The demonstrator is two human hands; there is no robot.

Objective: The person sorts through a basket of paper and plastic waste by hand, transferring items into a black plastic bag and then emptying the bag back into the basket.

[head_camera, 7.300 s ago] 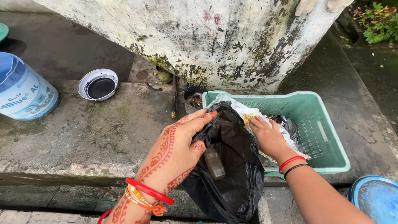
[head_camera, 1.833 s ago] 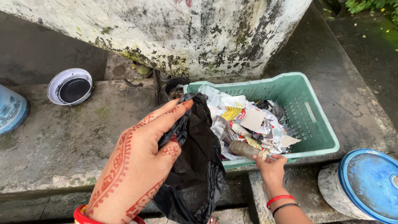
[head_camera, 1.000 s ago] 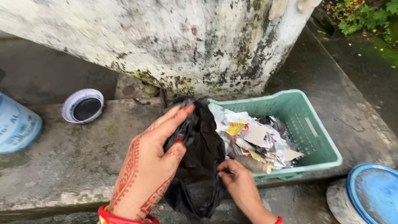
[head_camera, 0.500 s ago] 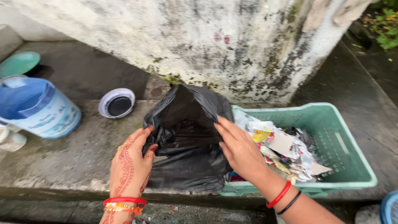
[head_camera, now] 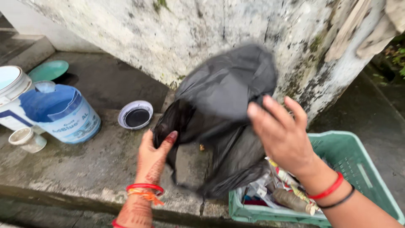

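Lifted since a moment ago, the black plastic bag (head_camera: 228,114) now hangs above the concrete ledge (head_camera: 84,164), beside the green crate (head_camera: 358,164) of waste at its right end. Both hands grasp it: right hand (head_camera: 282,135) at top, left hand (head_camera: 154,154) pinching its left edge.

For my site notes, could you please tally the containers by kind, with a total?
Buckets: 2, blue and white.
Green crate: 1.
Black bag: 1, gripped by left hand and right hand.
Small jar: 1.
Total: 5.
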